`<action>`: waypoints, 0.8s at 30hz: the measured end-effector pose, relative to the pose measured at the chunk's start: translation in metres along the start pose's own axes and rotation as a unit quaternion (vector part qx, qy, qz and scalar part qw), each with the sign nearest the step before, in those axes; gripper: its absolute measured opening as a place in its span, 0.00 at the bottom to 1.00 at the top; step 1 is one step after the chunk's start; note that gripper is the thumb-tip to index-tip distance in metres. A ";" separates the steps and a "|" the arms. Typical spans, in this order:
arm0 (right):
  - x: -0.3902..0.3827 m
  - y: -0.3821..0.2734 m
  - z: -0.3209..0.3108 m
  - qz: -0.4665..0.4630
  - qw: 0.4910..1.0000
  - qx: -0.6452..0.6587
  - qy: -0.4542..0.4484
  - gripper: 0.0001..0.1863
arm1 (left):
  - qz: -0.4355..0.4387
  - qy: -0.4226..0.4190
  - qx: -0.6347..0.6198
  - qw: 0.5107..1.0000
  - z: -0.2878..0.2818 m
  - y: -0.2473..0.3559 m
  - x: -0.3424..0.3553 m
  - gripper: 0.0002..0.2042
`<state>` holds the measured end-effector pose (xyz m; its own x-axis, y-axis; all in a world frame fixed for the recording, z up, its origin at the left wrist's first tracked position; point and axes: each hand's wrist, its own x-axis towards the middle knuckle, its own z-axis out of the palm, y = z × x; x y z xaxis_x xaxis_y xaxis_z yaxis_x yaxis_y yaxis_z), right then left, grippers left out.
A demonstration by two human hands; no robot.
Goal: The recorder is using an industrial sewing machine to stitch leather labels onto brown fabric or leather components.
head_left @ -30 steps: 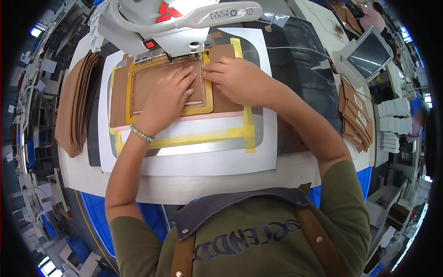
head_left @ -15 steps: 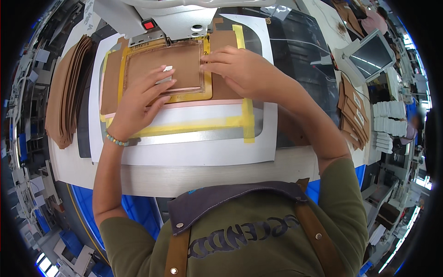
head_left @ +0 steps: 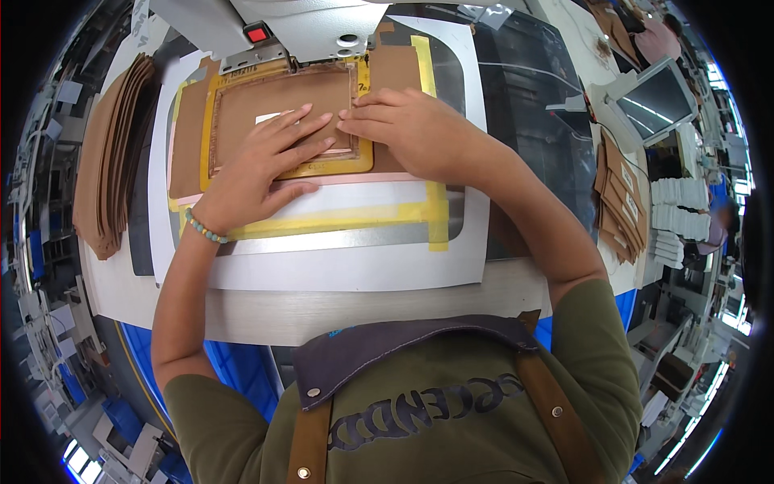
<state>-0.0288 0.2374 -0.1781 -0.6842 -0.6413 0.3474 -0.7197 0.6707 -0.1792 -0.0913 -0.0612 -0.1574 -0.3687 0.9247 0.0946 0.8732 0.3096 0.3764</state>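
A brown panel point(head_left: 188, 137) lies on a white board edged with yellow tape point(head_left: 436, 226), inside which sits a yellow rectangular frame point(head_left: 210, 125) under the sewing machine head point(head_left: 294, 28). My left hand point(head_left: 250, 177) lies with fingers spread over the frame's lower middle, beside a small white patch point(head_left: 267, 118) partly hidden by it. My right hand point(head_left: 423, 137) rests on the frame's right side, fingers extended, fingertips on the panel close to my left fingers. Neither hand visibly grasps anything.
A tall stack of brown pieces point(head_left: 105, 161) stands left of the board. At right are labelled brown pieces point(head_left: 621, 202), a tilted screen point(head_left: 649, 97), a cable and white stacks point(head_left: 677, 210). Two other people point(head_left: 649, 36) are at the far right.
The frame and board shifted toward the upper left in the picture. My left hand moved left and down, then slightly forward again; a white patch now shows beside it. My right fingertips reach further left.
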 end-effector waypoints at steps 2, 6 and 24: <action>0.000 0.000 -0.002 -0.001 1.000 0.004 0.001 0.25 | 0.004 -0.004 0.004 1.000 0.001 -0.002 0.002 0.31; 0.001 0.000 -0.015 0.027 0.999 0.045 -0.009 0.25 | 0.014 -0.013 0.015 1.000 -0.002 -0.006 0.000 0.31; -0.033 0.028 -0.029 0.151 0.983 0.088 0.052 0.18 | 0.000 0.012 0.040 0.999 -0.017 -0.025 0.005 0.28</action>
<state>-0.0232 0.2878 -0.1680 -0.8610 -0.3746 0.3440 -0.5006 0.7439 -0.4427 -0.1200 -0.0683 -0.1501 -0.3745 0.9198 0.1171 0.8960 0.3265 0.3009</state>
